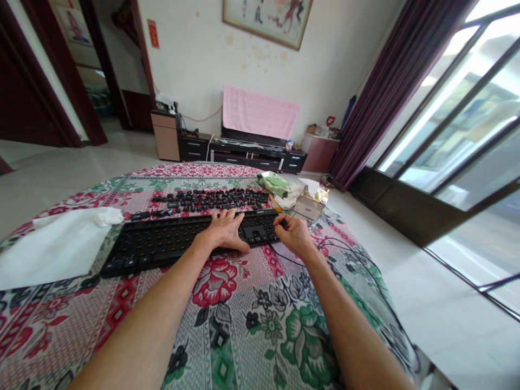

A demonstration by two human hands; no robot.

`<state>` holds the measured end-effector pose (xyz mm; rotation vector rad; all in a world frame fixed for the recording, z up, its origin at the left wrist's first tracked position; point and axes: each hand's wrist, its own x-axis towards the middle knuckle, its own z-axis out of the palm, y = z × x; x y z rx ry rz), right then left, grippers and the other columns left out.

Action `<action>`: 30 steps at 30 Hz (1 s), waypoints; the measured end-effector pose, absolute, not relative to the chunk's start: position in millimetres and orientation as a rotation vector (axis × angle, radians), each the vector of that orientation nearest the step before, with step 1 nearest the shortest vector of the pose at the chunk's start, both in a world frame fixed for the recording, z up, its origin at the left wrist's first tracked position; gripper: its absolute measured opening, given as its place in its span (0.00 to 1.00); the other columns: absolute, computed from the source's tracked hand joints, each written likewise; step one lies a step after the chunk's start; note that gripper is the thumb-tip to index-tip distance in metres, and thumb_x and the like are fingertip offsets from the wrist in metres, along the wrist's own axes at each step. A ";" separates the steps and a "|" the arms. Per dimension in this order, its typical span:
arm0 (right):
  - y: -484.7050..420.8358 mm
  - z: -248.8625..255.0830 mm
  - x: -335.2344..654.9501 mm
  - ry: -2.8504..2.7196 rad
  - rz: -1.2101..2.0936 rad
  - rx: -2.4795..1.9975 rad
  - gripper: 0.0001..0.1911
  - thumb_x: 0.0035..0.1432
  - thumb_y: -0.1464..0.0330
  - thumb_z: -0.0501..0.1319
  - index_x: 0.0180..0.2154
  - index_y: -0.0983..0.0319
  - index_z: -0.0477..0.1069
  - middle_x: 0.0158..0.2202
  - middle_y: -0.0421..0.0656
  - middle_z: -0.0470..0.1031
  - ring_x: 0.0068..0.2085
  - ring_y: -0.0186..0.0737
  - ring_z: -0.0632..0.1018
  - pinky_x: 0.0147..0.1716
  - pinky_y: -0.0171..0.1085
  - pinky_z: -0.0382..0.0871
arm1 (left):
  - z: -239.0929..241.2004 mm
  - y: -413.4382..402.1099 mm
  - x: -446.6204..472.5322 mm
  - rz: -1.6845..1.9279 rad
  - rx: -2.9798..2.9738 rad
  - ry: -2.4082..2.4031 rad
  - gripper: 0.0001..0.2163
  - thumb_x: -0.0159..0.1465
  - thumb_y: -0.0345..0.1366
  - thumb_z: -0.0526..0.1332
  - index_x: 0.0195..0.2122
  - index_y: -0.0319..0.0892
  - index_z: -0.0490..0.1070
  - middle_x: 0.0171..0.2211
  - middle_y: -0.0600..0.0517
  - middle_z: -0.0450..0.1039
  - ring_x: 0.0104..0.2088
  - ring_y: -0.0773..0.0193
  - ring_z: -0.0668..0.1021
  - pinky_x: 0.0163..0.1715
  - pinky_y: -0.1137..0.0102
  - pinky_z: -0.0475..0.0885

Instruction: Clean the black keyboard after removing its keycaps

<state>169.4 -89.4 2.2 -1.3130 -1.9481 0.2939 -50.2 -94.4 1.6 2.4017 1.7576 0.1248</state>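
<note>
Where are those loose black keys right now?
In the head view, the loose black keys lie scattered on the flowered tablecloth, just beyond the keyboard and to the left of the green packet.

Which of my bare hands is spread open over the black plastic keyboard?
Your bare left hand, splayed across the black plastic keyboard; your bare right hand is curled at the keyboard's right end.

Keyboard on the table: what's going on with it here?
A person's left hand is spread over the keyboard, while the right hand is curled at its right end; what that hand grips, if anything, is hard to tell. Many keys are off the board, though some are in place. Loose keycaps lie behind it on the flowered tablecloth.
</note>
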 end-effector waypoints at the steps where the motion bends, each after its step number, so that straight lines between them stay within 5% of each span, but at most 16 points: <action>1: -88.4 1.0 169.8 -1.941 0.319 -1.321 0.08 0.45 0.69 0.54 0.28 0.62 0.71 0.18 0.36 0.67 0.19 0.31 0.65 0.20 0.29 0.57 | 1.6 -94.4 -50.0 0.129 2.400 1.756 0.51 0.35 0.64 0.59 0.60 0.48 0.52 0.60 0.42 0.52 0.57 0.39 0.56 0.57 0.49 0.47; 10: -85.3 1.7 171.5 -1.984 0.408 -1.341 0.08 0.46 0.69 0.55 0.28 0.62 0.71 0.19 0.37 0.69 0.20 0.32 0.68 0.21 0.29 0.59 | -0.1 -94.5 -49.7 0.132 2.416 1.771 0.51 0.34 0.65 0.58 0.60 0.45 0.54 0.60 0.40 0.52 0.56 0.40 0.58 0.55 0.50 0.50; 23: -52.4 26.0 180.5 -2.109 1.151 -1.191 0.05 0.45 0.70 0.59 0.29 0.62 0.68 0.16 0.37 0.71 0.19 0.33 0.73 0.18 0.30 0.64 | -2.6 -92.5 -50.5 0.089 2.404 1.782 0.52 0.35 0.65 0.58 0.61 0.46 0.51 0.62 0.41 0.48 0.59 0.40 0.54 0.58 0.50 0.45; 30: -51.0 23.7 181.1 -2.083 1.136 -1.219 0.05 0.45 0.70 0.60 0.29 0.61 0.68 0.16 0.37 0.70 0.20 0.32 0.73 0.19 0.30 0.65 | -3.2 -92.2 -49.5 0.077 2.420 1.807 0.52 0.36 0.65 0.57 0.61 0.45 0.51 0.62 0.41 0.48 0.59 0.40 0.54 0.57 0.50 0.46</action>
